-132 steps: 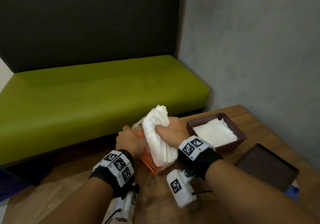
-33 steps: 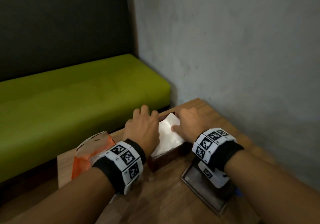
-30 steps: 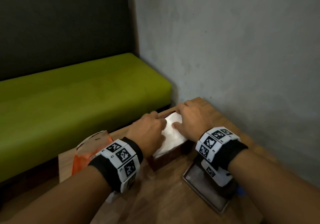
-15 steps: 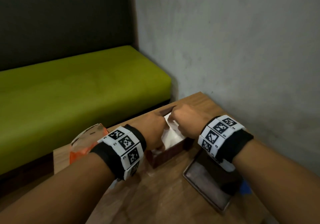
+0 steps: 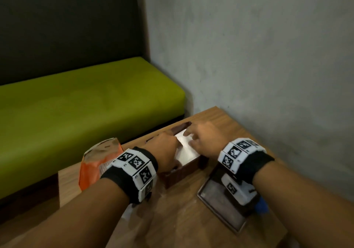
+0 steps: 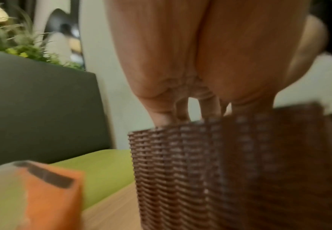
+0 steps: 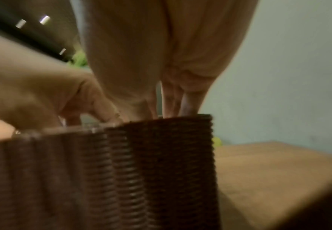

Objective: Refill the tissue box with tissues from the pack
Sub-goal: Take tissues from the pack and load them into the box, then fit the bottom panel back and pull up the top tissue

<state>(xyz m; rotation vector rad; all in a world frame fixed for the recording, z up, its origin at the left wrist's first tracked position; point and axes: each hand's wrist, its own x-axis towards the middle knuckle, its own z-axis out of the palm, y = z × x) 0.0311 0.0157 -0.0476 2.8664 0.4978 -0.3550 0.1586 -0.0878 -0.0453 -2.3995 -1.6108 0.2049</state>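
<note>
1. Head view: a wooden table (image 5: 183, 219) stands in a corner, with a green padded bench (image 5: 86, 104) behind it and a grey plaster wall (image 5: 258, 56) on its right side.
2. An orange plastic tissue pack (image 5: 90, 169), its top torn open and crumpled, stands at the table's left edge, just beside the left wrist.
3. A flat, dark rectangular lid (image 5: 218, 203) lies on the table under the right wrist, near the box's right side; a small blue scrap shows beyond it.
4. The tissue box (image 5: 182, 173) is brown woven wicker, rectangular and open-topped; the wrist views show its ribbed weave close up, blurred.
5. White folded tissues (image 5: 184, 148) lie inside the box, their flat top roughly level with the rim.
6. The left hand (image 5: 164, 150) lies over the box's left part, its fingers (image 6: 161, 112) pointing down into the box at the rim, fairly straight and gripping nothing that shows.
7. The right hand (image 5: 206, 138) lies over the right part, its fingers (image 7: 168, 101) straight and close together, tips down on the tissues by the far wall, pressing rather than pinching.
8. Both wrists wear black bands with square-patterned white tags.
</note>
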